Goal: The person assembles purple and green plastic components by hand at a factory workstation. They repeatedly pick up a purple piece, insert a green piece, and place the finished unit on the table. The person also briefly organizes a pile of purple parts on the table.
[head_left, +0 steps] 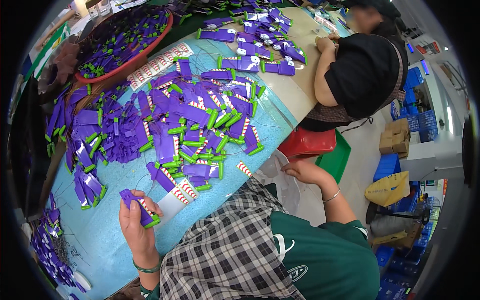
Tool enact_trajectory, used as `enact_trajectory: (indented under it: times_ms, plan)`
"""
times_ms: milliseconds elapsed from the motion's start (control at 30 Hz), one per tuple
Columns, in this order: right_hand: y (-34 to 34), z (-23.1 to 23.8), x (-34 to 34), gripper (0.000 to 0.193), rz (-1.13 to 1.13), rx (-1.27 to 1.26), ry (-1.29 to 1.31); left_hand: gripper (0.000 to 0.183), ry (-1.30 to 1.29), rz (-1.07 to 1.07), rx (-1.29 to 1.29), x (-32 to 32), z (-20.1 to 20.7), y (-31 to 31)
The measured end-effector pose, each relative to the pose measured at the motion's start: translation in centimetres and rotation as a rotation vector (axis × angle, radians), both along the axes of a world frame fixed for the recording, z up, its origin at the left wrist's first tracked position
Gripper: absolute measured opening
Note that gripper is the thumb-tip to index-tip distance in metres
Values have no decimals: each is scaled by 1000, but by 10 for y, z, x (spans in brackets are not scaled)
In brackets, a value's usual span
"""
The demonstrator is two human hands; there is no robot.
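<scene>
Over the near edge of the surface [270, 120], the fingers [139, 193] of the left hand [132, 220] are gripping one purple piece [142, 212] with a green end and a striped sticker. The right hand [307, 172] is reaching past the edge to a see-through plastic bag [287, 192], its fingers bending; whether they are pinching the bag, I cannot tell. Just beyond the left hand, a white strip [172, 209] is lying flat, and one loose striped sticker [244, 169] is resting near the edge. The blue covering is giving way to beige at the far right, where one co-worker [367, 70] in a black top is working. Beside the bag, a red plastic thing [307, 141] and a green tray [340, 157] are sitting below the surface. Farther out in the room, cardboard boxes [395, 137], one yellow bag [387, 189] and many blue crates [427, 120] are standing on the right.

Two striped stickers [182, 191] are showing at the strip's end; one red basin [107, 75] is holding more purple and green parts. The pile [200, 115] in the middle is overlapping too much for counting. The left palm is hiding behind the thumb and piece, the bag's contents are staying unclear, and the dark rim is cutting off the far left.
</scene>
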State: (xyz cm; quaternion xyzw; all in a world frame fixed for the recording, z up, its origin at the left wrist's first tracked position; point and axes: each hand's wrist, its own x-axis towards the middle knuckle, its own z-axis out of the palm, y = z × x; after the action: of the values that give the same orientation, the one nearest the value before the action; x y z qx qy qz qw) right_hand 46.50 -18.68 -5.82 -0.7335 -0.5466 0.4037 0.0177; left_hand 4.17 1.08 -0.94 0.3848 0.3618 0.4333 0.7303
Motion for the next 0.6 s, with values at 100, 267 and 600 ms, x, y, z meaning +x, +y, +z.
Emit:
enact_trajectory:
  times_ms: [100,267,600]
  plan:
    - [15,10,-13,32,137,86,-195,21,27,46,-13,-1,4,-3]
    - [131,99,-78,24,287,132,453,18,-47,440,148,-9,9,4]
    - [327,62,-232,9,721,981,-271,17,-93,703,278,-62,11,3]
